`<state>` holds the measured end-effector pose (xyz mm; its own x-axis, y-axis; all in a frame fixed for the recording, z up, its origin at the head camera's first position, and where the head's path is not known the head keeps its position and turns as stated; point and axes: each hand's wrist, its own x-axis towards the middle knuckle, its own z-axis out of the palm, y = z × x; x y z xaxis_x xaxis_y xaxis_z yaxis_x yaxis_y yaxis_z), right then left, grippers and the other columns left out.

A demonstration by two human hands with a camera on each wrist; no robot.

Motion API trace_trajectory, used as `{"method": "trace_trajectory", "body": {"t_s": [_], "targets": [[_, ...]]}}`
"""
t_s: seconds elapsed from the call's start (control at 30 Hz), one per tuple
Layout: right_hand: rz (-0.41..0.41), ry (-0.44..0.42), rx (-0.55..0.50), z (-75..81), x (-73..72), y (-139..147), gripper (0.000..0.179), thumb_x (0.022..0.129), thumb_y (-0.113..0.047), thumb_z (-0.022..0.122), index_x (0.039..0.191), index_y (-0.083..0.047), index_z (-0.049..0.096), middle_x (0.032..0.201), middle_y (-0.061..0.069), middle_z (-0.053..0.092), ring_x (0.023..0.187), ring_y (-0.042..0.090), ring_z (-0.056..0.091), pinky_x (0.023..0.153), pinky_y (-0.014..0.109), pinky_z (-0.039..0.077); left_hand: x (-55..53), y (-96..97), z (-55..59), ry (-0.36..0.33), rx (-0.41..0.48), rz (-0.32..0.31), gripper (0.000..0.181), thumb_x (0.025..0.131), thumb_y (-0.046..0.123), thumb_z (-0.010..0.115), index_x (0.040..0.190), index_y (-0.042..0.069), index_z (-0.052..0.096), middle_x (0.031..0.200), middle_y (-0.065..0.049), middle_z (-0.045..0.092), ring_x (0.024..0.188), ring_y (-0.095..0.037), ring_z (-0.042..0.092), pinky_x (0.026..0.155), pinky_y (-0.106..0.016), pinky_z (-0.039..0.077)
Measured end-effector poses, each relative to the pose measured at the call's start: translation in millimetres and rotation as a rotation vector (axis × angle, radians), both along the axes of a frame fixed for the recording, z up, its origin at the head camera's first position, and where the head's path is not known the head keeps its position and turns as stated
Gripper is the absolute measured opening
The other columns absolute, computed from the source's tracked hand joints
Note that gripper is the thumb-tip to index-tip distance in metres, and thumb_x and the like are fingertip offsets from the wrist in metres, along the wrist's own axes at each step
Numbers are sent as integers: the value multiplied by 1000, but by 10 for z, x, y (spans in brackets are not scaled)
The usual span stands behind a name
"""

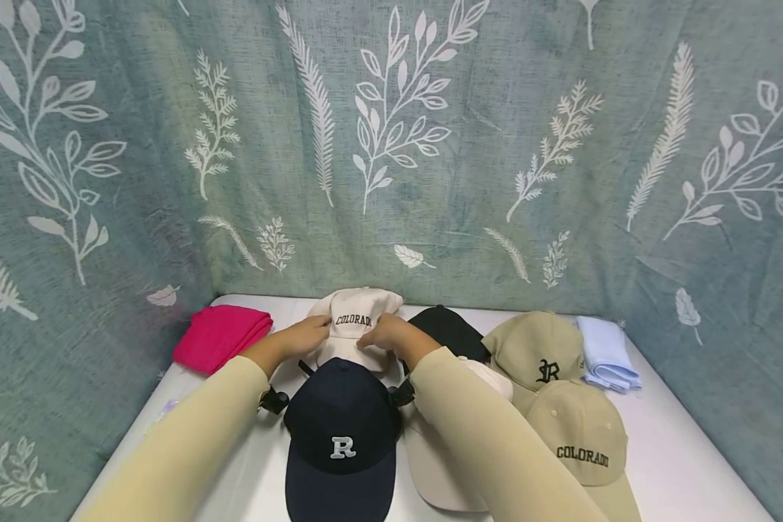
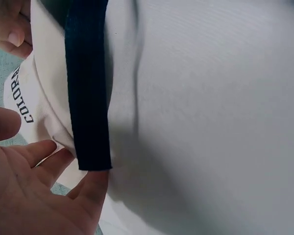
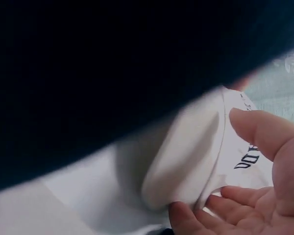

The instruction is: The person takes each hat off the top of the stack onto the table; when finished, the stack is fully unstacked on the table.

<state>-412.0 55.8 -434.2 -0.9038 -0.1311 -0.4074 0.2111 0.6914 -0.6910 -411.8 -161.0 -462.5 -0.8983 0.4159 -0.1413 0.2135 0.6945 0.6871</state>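
At the back of the table, both hands hold a cream baseball cap (image 1: 354, 301) with COLORADO lettering. My left hand (image 1: 308, 336) grips its left side; in the left wrist view, fingers (image 2: 94, 192) reach the cap's edge beside a dark strap (image 2: 88, 88). My right hand (image 1: 391, 333) grips the other side, its thumb on the front in the head view. Right before the cream cap lies a navy cap (image 1: 339, 406) with a white R, between the forearms. Dark fabric fills much of the right wrist view, with the cream cap's brim (image 3: 188, 152) below it.
A folded pink cloth (image 1: 222, 337) lies at the left. On the right are a black cap (image 1: 446, 330), a khaki cap (image 1: 535, 341), a tan COLORADO cap (image 1: 583, 420) and a folded light-blue cloth (image 1: 603, 348). Another pale cap (image 1: 440, 464) is partly under the right forearm. A patterned curtain (image 1: 463, 145) surrounds the table.
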Motion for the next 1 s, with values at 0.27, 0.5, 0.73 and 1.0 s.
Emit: {"method": "trace_trajectory", "body": {"t_s": [0.27, 0.5, 0.73, 1.0], "targets": [[206, 42, 277, 74, 109, -8, 80, 92, -37, 79, 150, 8, 48, 154, 22, 51, 133, 37, 57, 109, 45, 51, 106, -74, 6, 49, -35, -12, 52, 107, 16, 30, 148, -10, 48, 155, -28, 47, 148, -44, 40, 123, -57, 33], [280, 63, 357, 76, 212, 55, 66, 91, -43, 79, 135, 3, 64, 131, 16, 66, 105, 28, 64, 92, 42, 55, 201, -71, -3, 63, -73, -35, 49, 107, 16, 32, 143, -8, 53, 151, -27, 52, 146, -43, 43, 122, -56, 35], [329, 85, 422, 90, 274, 72, 62, 91, -48, 78, 127, 1, 70, 127, 12, 68, 105, 24, 63, 94, 40, 53, 331, -117, 24, 24, -100, -12, 47, 108, 20, 33, 142, -4, 55, 150, -23, 54, 145, -41, 46, 120, -57, 37], [372, 146, 435, 115, 331, 118, 69, 90, -48, 78, 138, 0, 64, 147, 17, 59, 136, 32, 57, 111, 43, 49, 459, -157, 97, 41, -101, 10, 41, 105, 20, 38, 132, 2, 64, 138, -18, 64, 113, -30, 61, 100, -49, 52]]}}
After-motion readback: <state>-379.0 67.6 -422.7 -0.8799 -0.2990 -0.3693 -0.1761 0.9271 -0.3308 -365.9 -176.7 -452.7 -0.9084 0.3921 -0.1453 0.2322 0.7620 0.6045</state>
